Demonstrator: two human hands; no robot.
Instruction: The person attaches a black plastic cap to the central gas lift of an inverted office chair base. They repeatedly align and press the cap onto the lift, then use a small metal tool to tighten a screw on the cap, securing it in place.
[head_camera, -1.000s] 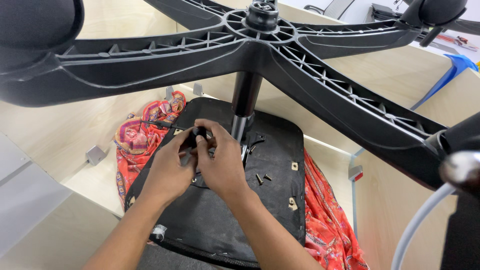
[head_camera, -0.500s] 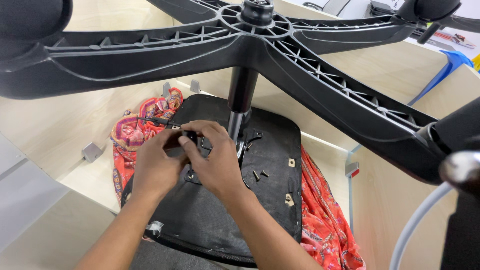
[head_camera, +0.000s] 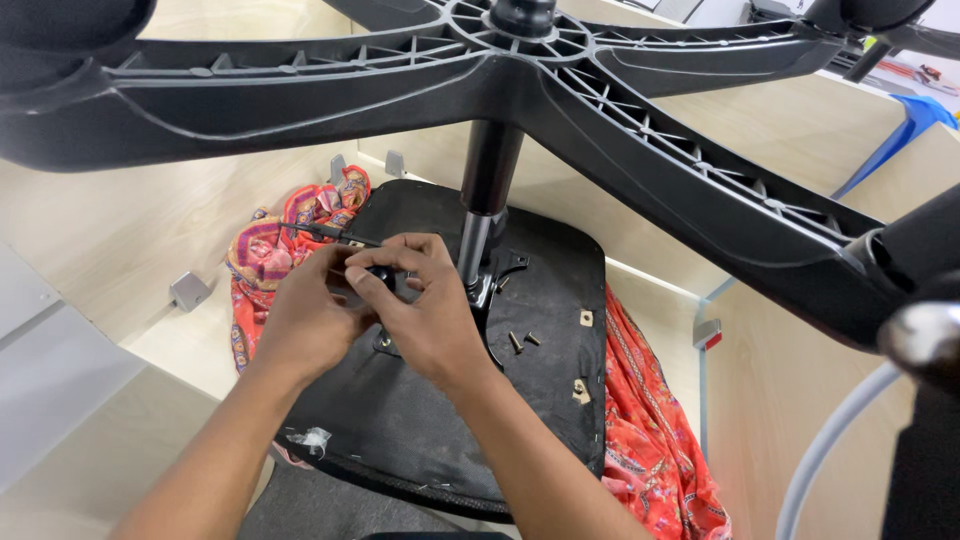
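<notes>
Both hands meet over the upturned seat (head_camera: 520, 400), just left of the gas column (head_camera: 478, 240). Right hand (head_camera: 425, 315): fingers curled, thumb and forefinger pinched on a small black knob (head_camera: 381, 274) at the mechanism. Left hand (head_camera: 305, 325): closed around the same spot from the left side, fingertips touching the right hand's; what it grips underneath is hidden. A thin black rod (head_camera: 330, 233) pokes out leftward from between the fingers, long axis running toward the seat's left edge, over the red cloth (head_camera: 280, 235). Knob sits nearer the right hand's fingertips. Two loose screws (head_camera: 524, 341) lie on the seat just right of the right hand, near the column foot. Star base (head_camera: 620, 90) looms overhead.
</notes>
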